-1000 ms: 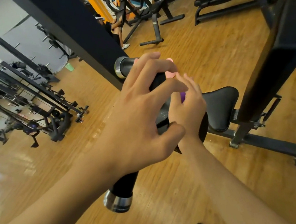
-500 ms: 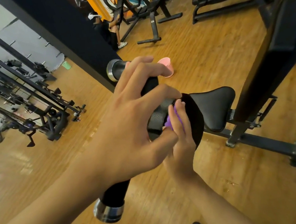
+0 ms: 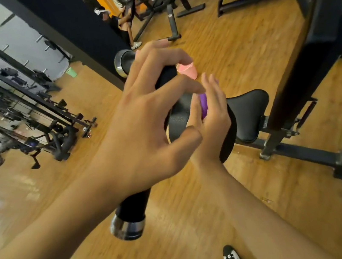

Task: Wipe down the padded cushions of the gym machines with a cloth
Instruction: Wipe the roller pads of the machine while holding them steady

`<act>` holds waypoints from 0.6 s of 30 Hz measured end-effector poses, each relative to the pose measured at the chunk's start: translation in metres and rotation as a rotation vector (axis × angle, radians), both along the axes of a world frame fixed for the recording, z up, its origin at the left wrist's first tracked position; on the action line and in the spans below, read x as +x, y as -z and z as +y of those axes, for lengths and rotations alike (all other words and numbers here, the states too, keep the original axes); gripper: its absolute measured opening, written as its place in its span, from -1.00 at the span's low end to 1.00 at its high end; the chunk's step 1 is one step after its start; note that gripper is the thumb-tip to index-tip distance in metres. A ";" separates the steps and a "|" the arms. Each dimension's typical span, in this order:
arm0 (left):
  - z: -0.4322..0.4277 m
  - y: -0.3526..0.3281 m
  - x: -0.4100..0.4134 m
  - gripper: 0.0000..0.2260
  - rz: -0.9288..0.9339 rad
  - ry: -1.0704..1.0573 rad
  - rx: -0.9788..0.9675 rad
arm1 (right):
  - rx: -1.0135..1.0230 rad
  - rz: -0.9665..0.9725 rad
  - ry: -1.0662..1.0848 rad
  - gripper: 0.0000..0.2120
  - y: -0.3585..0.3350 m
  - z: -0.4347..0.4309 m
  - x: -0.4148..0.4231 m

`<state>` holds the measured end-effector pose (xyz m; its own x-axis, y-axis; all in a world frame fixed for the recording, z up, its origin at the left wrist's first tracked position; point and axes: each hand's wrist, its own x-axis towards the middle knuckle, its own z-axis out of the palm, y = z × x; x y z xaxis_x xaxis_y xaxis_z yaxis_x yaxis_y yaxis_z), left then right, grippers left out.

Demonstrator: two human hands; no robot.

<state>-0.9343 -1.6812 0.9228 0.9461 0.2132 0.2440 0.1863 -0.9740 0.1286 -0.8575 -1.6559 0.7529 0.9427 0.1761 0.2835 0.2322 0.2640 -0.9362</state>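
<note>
A black padded roller (image 3: pixel 133 207) with chrome end caps runs diagonally across the middle of the view. My left hand (image 3: pixel 143 129) arches over it, fingers curled on top and thumb underneath, gripping the pad. Just to its right, my right hand (image 3: pixel 216 122) pinches a small purple cloth (image 3: pixel 203 101) between thumb and fingers and holds it against the pad's curved face. Most of the cloth is hidden by the hand. A black padded seat (image 3: pixel 250 112) lies right behind the roller.
The machine's dark upright (image 3: pixel 302 59) and floor bar (image 3: pixel 303 151) stand at the right. A pink cup (image 3: pixel 189 71) and a green cup (image 3: pixel 71 72) sit on the wooden floor. Weight racks (image 3: pixel 16 109) line the left. Another person (image 3: pixel 125 29) sits far back. My shoe (image 3: pixel 230 256) shows below.
My right hand slid down the pad with the cloth, then came back up toward the top. My left hand has kept its grip on the roller.
</note>
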 end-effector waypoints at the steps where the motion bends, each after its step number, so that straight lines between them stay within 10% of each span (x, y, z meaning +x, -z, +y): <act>1: 0.000 0.000 0.001 -0.62 -0.002 -0.002 -0.002 | 0.009 -0.041 0.004 -0.62 0.001 -0.002 -0.004; 4: -0.001 0.001 0.001 -0.63 -0.004 -0.006 0.014 | 0.014 -0.098 -0.081 -0.59 0.045 -0.020 -0.043; 8: 0.000 0.001 0.000 -0.63 -0.001 0.000 0.028 | -0.008 0.382 -0.041 -0.58 0.049 -0.011 -0.019; 13: 0.001 0.001 0.000 -0.62 0.000 0.003 0.020 | 0.005 -0.101 -0.080 -0.58 0.060 -0.018 -0.042; 18: 0.001 0.001 -0.004 -0.62 0.002 0.004 0.023 | -0.063 0.458 -0.037 -0.57 0.081 -0.018 -0.035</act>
<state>-0.9385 -1.6805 0.9214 0.9474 0.2039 0.2465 0.1828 -0.9774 0.1061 -0.8924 -1.6740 0.6723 0.9612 0.2151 -0.1730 -0.2174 0.2036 -0.9546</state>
